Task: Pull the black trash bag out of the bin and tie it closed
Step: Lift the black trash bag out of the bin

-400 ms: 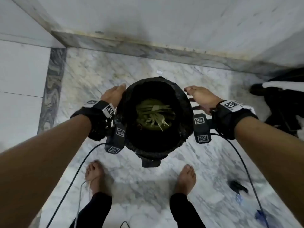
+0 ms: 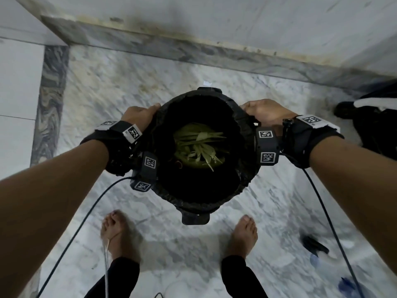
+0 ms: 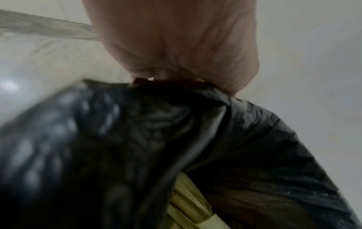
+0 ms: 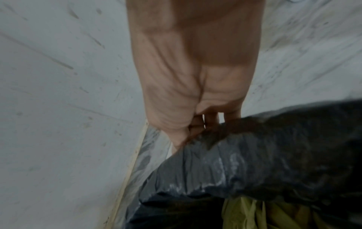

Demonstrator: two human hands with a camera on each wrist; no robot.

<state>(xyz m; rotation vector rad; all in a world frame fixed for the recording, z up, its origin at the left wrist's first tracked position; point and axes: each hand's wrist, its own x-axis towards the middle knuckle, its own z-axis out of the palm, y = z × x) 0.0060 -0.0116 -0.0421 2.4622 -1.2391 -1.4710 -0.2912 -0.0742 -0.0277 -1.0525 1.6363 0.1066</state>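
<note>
Much here is hidden. The bin [image 2: 195, 218] shows only as a black tab at the near side and another at the far side; its walls are covered by the black trash bag [image 2: 247, 145], whose mouth is folded over the rim. The bag's inside is dark, and only a heap of green leaves [image 2: 198, 147] at the bottom can be made out. Both wrist views are blurred, with the bag's crinkled plastic filling the lower part of each. At the far right a dark shape with a white patch [image 2: 373, 117] is cut off by the frame edge and cannot be identified.

The left hand [image 2: 139, 115] sits on the bag's left rim, its fingers curled down over the folded edge; in the left wrist view the fingertips disappear behind the plastic [image 3: 176, 124], so how tightly they pinch cannot be told. The right hand [image 2: 266, 112] is on the right rim; in the right wrist view its fingers [image 4: 197, 124] are bent together and clamp a bunch of the bag's edge [image 4: 254, 155].

The bag lies inside the bin, which stands on the marble floor [image 2: 129, 93] between the person's bare feet [image 2: 116, 233], near a corner of the wall.
</note>
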